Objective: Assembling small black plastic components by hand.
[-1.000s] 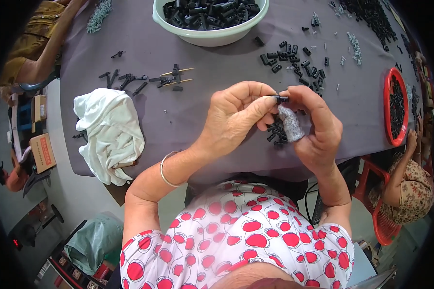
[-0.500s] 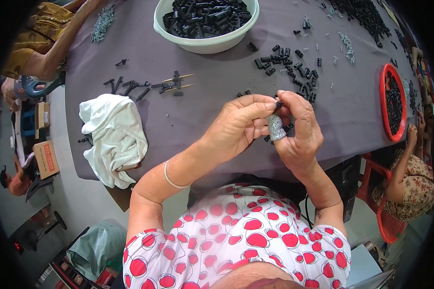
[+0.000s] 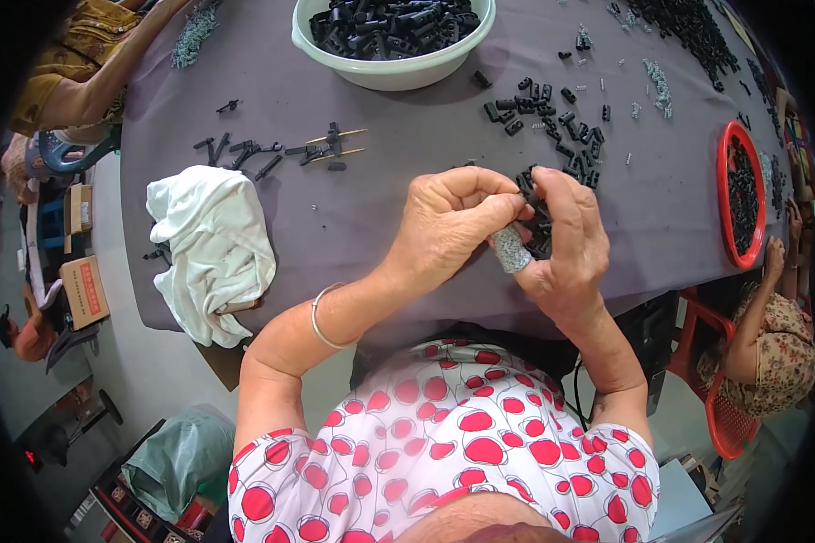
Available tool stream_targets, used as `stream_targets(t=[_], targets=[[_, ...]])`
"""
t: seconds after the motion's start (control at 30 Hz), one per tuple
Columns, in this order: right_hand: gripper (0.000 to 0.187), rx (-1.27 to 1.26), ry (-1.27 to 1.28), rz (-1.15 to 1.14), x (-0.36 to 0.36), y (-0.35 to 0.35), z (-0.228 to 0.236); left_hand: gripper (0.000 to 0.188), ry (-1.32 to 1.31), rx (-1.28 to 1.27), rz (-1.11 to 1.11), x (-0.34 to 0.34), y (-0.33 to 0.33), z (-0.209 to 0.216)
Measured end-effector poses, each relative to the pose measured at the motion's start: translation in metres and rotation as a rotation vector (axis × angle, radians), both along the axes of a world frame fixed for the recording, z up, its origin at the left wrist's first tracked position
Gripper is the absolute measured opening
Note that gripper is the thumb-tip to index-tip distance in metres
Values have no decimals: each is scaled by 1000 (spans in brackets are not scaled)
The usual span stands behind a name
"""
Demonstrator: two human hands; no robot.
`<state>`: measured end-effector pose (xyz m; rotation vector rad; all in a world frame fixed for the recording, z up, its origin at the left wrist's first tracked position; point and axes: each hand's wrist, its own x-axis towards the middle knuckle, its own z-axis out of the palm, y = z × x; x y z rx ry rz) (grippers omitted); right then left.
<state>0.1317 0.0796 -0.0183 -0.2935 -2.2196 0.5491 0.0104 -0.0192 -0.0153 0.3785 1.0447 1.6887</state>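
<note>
My left hand [image 3: 451, 226] is closed in a pinch, thumb and forefinger pressed together in front of my chest. Facing it, my right hand [image 3: 570, 249] has its fingers bent inward, the fingertips close to the left ones. A grey speckled wrap [image 3: 511, 249] covers the right thumb. What the fingers hold is small and mostly hidden; something dark shows between them, hard to tell from the black parts behind. Just beyond the hands, short black cylindrical plastic parts [image 3: 514, 128] lie loose on the grey tablecloth [image 3: 407, 127].
A pale basin [image 3: 394, 76] of black parts stands at the far middle. On the left lie a white cloth [image 3: 213, 244] and black pieces with thin sticks [image 3: 342, 157]. A red tray [image 3: 726, 195] and small springs [image 3: 658, 89] are on the right. Other people sit at both sides.
My left hand has turned and its fingertips have closed in a tighter pinch. The dark piece seen between the fingertips before is now mostly covered. The right thumb has tilted slightly.
</note>
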Motion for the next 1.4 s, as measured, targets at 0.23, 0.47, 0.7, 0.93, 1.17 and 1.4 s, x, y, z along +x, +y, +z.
stream_targets(t=[0.23,0.47,0.7,0.93,1.17,1.4], targets=[[48,191,-226,-24,2,1,5,11,93,-38,-83,-6,0,4],[43,196,-154,50,2,12,9,18,195,-115,-122,-7,-4,6],[39,189,-51,73,2,24,4,24,339,-4,23,-3,-4,9],[30,149,-36,64,-4,23,7,21,381,-79,-33,-7,-6,10],[33,135,-12,120,4,16,8,15,274,-50,-215,-4,-12,11],[53,-168,-162,332,13,28,18,13,174,-81,-219,-11,-6,6]])
